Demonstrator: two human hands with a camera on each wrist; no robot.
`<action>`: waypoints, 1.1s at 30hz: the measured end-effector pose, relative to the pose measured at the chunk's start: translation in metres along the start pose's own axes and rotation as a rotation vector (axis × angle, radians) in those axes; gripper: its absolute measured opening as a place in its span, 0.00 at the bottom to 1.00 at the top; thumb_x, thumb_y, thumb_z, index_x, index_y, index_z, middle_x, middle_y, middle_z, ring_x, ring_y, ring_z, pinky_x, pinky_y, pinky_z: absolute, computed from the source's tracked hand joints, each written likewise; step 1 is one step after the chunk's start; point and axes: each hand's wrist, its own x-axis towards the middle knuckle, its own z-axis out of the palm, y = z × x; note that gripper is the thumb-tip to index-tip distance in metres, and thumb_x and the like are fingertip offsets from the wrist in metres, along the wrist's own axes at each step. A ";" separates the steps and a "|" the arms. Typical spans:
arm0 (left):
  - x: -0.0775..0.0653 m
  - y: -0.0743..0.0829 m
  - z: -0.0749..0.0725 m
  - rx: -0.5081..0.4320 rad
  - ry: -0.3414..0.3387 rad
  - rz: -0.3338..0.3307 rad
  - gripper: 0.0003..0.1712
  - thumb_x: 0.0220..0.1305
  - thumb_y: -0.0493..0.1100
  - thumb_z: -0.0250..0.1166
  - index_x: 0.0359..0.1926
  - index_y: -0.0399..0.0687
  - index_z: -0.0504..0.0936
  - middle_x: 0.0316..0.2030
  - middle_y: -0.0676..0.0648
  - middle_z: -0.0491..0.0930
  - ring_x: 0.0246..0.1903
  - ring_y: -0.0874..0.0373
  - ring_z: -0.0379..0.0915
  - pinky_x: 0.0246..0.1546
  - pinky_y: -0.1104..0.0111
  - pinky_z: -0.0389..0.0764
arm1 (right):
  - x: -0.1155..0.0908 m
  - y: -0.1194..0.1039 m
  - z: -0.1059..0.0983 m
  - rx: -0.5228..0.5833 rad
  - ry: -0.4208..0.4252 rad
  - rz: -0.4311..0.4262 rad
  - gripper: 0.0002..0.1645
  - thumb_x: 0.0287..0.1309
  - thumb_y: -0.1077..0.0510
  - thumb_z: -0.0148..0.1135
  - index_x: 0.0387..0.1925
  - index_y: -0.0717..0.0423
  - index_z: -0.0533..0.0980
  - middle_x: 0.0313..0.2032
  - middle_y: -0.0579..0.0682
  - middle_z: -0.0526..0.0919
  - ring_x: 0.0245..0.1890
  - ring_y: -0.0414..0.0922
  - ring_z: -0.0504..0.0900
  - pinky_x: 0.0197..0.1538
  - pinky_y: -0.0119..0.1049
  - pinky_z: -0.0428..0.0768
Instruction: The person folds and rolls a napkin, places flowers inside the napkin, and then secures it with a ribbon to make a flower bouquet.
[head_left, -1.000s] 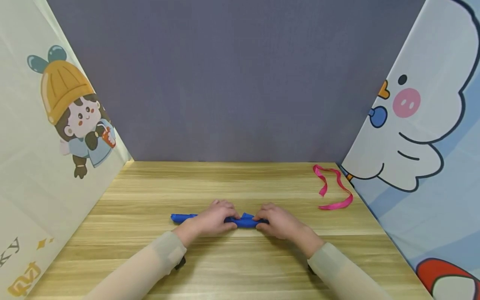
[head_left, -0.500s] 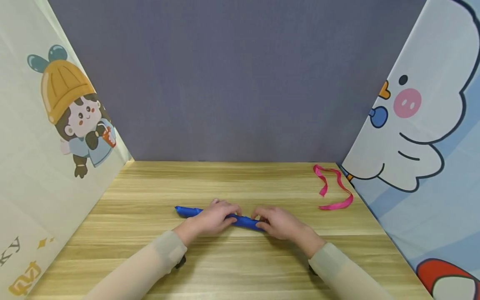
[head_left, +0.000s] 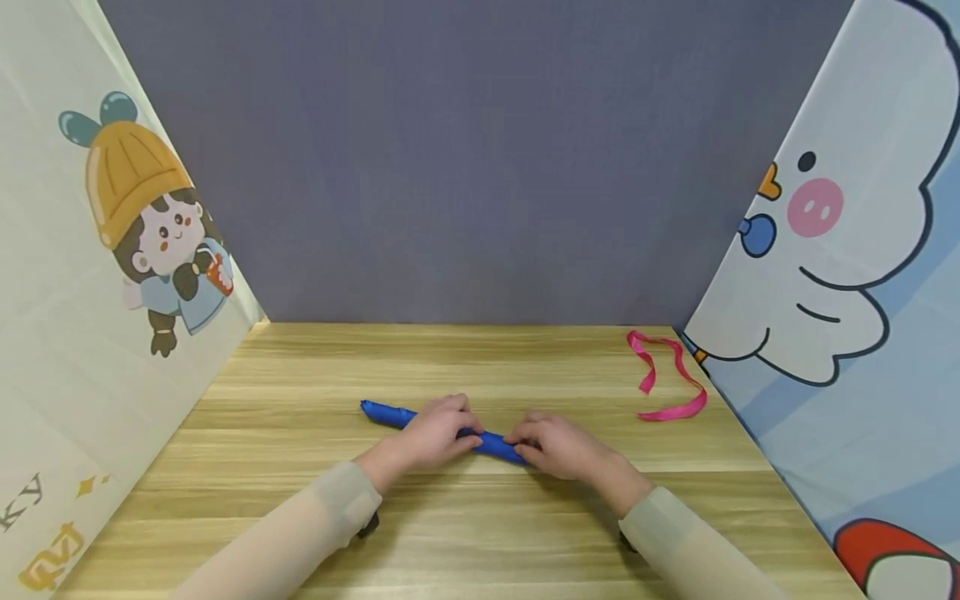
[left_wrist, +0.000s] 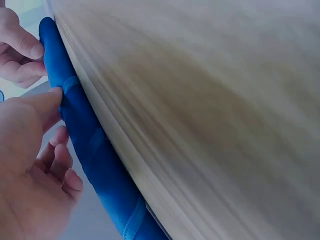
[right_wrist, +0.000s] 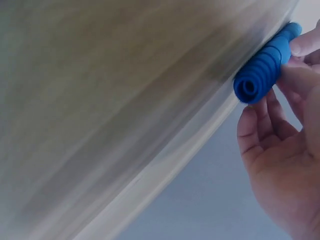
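Note:
A blue roll [head_left: 501,448], a thin soft-looking sheet wound into a long tube, lies slantwise on the wooden table, its left end farther from the person. My left hand [head_left: 438,432] grips it near the middle between thumb and fingers. Close to its right end, my right hand [head_left: 558,446] pinches it, with the thumb on the near side. The right wrist view shows the spiral layers at the end of the roll [right_wrist: 260,75], beside the right hand [right_wrist: 287,145]. In the left wrist view the roll [left_wrist: 95,145] runs past the left hand [left_wrist: 35,155].
A pink ribbon [head_left: 678,412] lies loosely bent at the table's back right. The wooden table [head_left: 480,533] ends at a grey back panel [head_left: 480,167]. Printed cloth side walls stand at left [head_left: 45,275] and right [head_left: 847,275].
The blue roll has turned from nearly level to slanted, its left end swinging away from the person and slightly right. A loose flap between the hands has gone down. My left hand shifted slightly right.

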 end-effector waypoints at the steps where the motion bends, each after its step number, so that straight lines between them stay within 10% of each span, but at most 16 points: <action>1: 0.001 0.001 0.000 -0.003 -0.002 -0.003 0.09 0.78 0.49 0.71 0.51 0.54 0.93 0.42 0.54 0.77 0.38 0.62 0.70 0.46 0.65 0.76 | 0.000 0.000 0.000 0.006 -0.008 0.003 0.11 0.76 0.56 0.68 0.55 0.50 0.89 0.46 0.44 0.88 0.41 0.36 0.82 0.46 0.35 0.84; 14: 0.012 -0.016 0.021 -0.164 0.036 0.044 0.06 0.77 0.41 0.71 0.51 0.54 0.86 0.43 0.53 0.80 0.41 0.61 0.79 0.44 0.66 0.84 | 0.002 -0.007 0.000 0.181 -0.076 0.145 0.12 0.75 0.52 0.71 0.54 0.49 0.83 0.34 0.41 0.88 0.30 0.31 0.81 0.36 0.31 0.81; 20: 0.012 0.002 0.005 -0.169 0.009 0.001 0.06 0.76 0.41 0.72 0.50 0.48 0.90 0.42 0.50 0.83 0.39 0.60 0.78 0.43 0.70 0.82 | 0.001 -0.012 0.001 0.234 -0.079 0.206 0.12 0.75 0.50 0.71 0.53 0.48 0.84 0.34 0.39 0.88 0.32 0.31 0.82 0.37 0.31 0.81; 33: 0.009 0.006 0.006 -0.239 -0.063 -0.053 0.27 0.69 0.53 0.79 0.60 0.40 0.90 0.50 0.48 0.81 0.44 0.57 0.76 0.45 0.72 0.79 | -0.001 -0.018 0.001 0.271 -0.135 0.198 0.18 0.76 0.47 0.71 0.57 0.53 0.84 0.38 0.40 0.90 0.35 0.30 0.84 0.40 0.30 0.83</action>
